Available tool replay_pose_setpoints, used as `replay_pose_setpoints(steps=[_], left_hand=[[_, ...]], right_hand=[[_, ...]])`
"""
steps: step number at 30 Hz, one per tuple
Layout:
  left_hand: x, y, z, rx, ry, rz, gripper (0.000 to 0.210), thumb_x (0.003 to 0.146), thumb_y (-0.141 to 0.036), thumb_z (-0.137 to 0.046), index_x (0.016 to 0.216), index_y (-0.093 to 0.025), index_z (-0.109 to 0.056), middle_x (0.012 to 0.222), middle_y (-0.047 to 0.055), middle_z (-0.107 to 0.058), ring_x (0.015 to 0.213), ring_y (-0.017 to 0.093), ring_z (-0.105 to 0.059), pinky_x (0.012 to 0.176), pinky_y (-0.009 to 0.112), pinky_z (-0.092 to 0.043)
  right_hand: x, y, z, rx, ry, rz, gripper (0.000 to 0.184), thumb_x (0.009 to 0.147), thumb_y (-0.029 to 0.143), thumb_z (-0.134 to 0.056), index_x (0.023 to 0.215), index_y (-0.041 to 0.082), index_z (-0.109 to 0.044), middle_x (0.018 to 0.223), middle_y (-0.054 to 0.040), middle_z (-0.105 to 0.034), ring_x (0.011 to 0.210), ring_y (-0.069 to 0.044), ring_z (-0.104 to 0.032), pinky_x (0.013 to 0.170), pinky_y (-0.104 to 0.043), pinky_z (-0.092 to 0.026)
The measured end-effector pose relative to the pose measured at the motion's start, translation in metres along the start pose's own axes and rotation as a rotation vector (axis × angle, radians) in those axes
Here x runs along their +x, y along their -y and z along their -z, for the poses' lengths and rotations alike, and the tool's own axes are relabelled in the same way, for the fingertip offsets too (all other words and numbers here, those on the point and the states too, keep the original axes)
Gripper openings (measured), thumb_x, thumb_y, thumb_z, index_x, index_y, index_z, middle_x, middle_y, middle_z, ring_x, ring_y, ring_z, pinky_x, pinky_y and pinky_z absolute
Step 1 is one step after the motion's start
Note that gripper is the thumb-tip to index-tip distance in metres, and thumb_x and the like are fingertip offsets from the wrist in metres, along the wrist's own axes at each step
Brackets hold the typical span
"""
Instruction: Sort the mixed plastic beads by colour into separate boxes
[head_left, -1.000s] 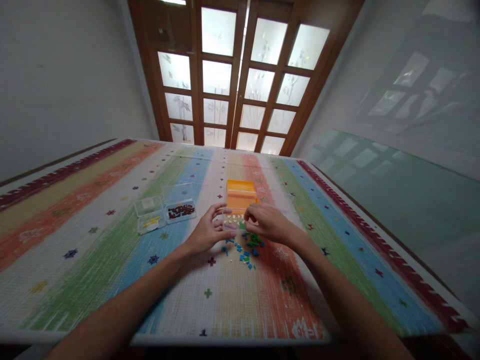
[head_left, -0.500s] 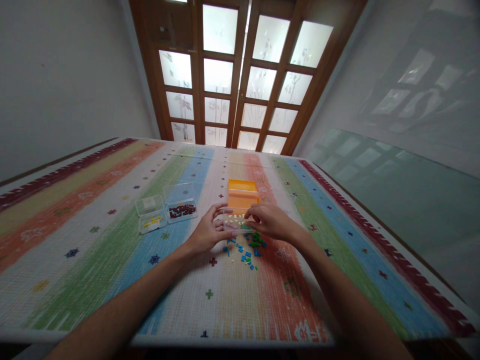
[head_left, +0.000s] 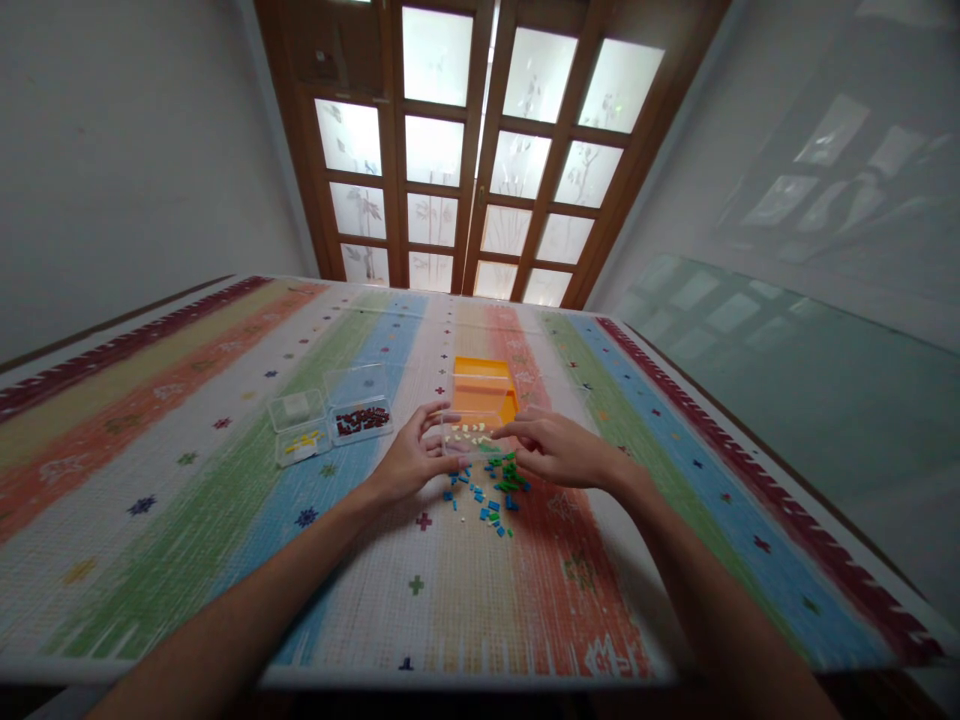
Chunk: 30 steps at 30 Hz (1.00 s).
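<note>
1. Glass-paned doors [head_left: 394, 200] stand at 12 o'clock, beyond a striped tablecloth [head_left: 337, 600].
2. From my end, I see the left hand [head_left: 411, 455] grasping a clear box [head_left: 480, 456] near the middle of my view, fingers on the far side, thumb on the near side; I judge this steadies it.
3. At the box's 3 o'clock, the right hand [head_left: 562, 450] holds its fingertips near the pale pieces [head_left: 472, 432] inside; I cannot tell whether it pinches anything.
4. Loose blue and green pieces [head_left: 508, 480] lie at about 5 o'clock, within easy reach, I'd say.
5. An open orange box [head_left: 480, 367] sits at 12 o'clock, seemingly clear of both hands.
6. Farther out at 9 o'clock, 2 containers sit side by side, a red-piece box [head_left: 363, 438] and a yellow-piece box [head_left: 286, 461], presumably separating colours.
</note>
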<state>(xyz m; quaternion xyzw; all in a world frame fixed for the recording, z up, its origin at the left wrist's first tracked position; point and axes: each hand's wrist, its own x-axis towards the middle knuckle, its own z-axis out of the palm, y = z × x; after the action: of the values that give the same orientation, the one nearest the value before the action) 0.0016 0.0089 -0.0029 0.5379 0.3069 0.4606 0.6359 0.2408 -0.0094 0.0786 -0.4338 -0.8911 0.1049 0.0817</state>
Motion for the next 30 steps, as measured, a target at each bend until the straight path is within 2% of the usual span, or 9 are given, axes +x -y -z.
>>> replay_pose_setpoints(steps=[5, 9, 13, 16, 18, 21, 25, 30], left_hand=[[0.0, 0.0, 0.0, -0.001, -0.012, 0.015, 0.079, 0.062, -0.015, -0.089, 0.13, -0.023, -0.05, 0.138, 0.015, -0.051, 0.091, 0.021, -0.072, 0.091, 0.046, -0.058], [0.0, 0.001, 0.0, -0.007, -0.023, 0.014, 0.079, 0.061, -0.014, -0.09, 0.129, -0.023, -0.05, 0.138, 0.015, -0.053, 0.092, 0.021, -0.071, 0.091, 0.046, -0.058], [0.0, 0.0, 0.0, -0.002, -0.04, 0.018, 0.076, 0.061, -0.013, -0.089, 0.127, -0.024, -0.052, 0.136, 0.014, -0.054, 0.09, 0.02, -0.072, 0.092, 0.047, -0.058], [0.0, -0.001, 0.0, 0.003, -0.06, 0.018, 0.077, 0.06, -0.012, -0.089, 0.127, -0.023, -0.051, 0.135, 0.014, -0.054, 0.09, 0.02, -0.071, 0.091, 0.047, -0.058], [0.001, -0.001, 0.0, 0.003, -0.073, 0.016, 0.078, 0.06, -0.012, -0.089, 0.127, -0.023, -0.051, 0.135, 0.014, -0.054, 0.091, 0.02, -0.071, 0.09, 0.047, -0.058], [0.001, -0.001, 0.0, 0.003, -0.088, 0.014, 0.078, 0.059, -0.012, -0.089, 0.127, -0.024, -0.052, 0.134, 0.013, -0.054, 0.093, 0.021, -0.071, 0.09, 0.046, -0.058], [0.001, 0.0, -0.001, -0.003, -0.095, 0.004, 0.077, 0.059, -0.011, -0.089, 0.126, -0.024, -0.052, 0.131, 0.012, -0.056, 0.094, 0.021, -0.071, 0.091, 0.045, -0.058], [0.002, -0.002, 0.0, -0.001, -0.098, -0.005, 0.076, 0.059, -0.011, -0.089, 0.125, -0.024, -0.053, 0.13, 0.012, -0.057, 0.096, 0.021, -0.07, 0.089, 0.044, -0.059]], right_hand=[[0.0, 0.007, -0.003, -0.033, 0.09, -0.051, 0.044, 0.083, 0.02, -0.055, 0.125, 0.017, -0.069, 0.097, -0.0111, -0.071, 0.085, -0.022, -0.062, 0.075, -0.03, -0.042], [0.0, 0.006, -0.005, -0.017, 0.055, -0.039, 0.044, 0.081, 0.021, -0.058, 0.124, 0.015, -0.068, 0.096, -0.011, -0.07, 0.083, -0.021, -0.062, 0.074, -0.03, -0.042], [-0.005, 0.002, -0.004, 0.034, -0.055, 0.008, 0.035, 0.079, 0.019, -0.059, 0.112, 0.014, -0.07, 0.083, -0.0059, -0.067, 0.073, -0.017, -0.057, 0.069, -0.028, -0.04], [-0.007, 0.003, -0.006, 0.113, -0.015, 0.019, 0.021, 0.081, 0.017, -0.059, 0.096, 0.014, -0.073, 0.071, -0.0017, -0.064, 0.063, -0.013, -0.052, 0.062, -0.025, -0.036], [-0.008, 0.006, -0.011, 0.157, 0.072, 0.032, 0.016, 0.082, 0.016, -0.061, 0.089, 0.015, -0.075, 0.069, -0.0011, -0.065, 0.06, -0.011, -0.051, 0.06, -0.024, -0.035], [-0.006, 0.009, -0.025, 0.16, 0.155, 0.05, 0.015, 0.084, 0.016, -0.063, 0.091, 0.017, -0.076, 0.075, -0.0028, -0.07, 0.063, -0.012, -0.056, 0.062, -0.024, -0.037], [0.0, 0.009, -0.046, 0.117, 0.155, 0.064, 0.02, 0.085, 0.011, -0.061, 0.095, 0.018, -0.076, 0.082, -0.0046, -0.073, 0.07, -0.014, -0.059, 0.065, -0.023, -0.037], [0.004, 0.008, -0.058, 0.128, 0.137, 0.103, 0.023, 0.085, 0.007, -0.054, 0.091, 0.017, -0.073, 0.076, -0.0023, -0.069, 0.065, -0.012, -0.054, 0.061, -0.022, -0.033]])
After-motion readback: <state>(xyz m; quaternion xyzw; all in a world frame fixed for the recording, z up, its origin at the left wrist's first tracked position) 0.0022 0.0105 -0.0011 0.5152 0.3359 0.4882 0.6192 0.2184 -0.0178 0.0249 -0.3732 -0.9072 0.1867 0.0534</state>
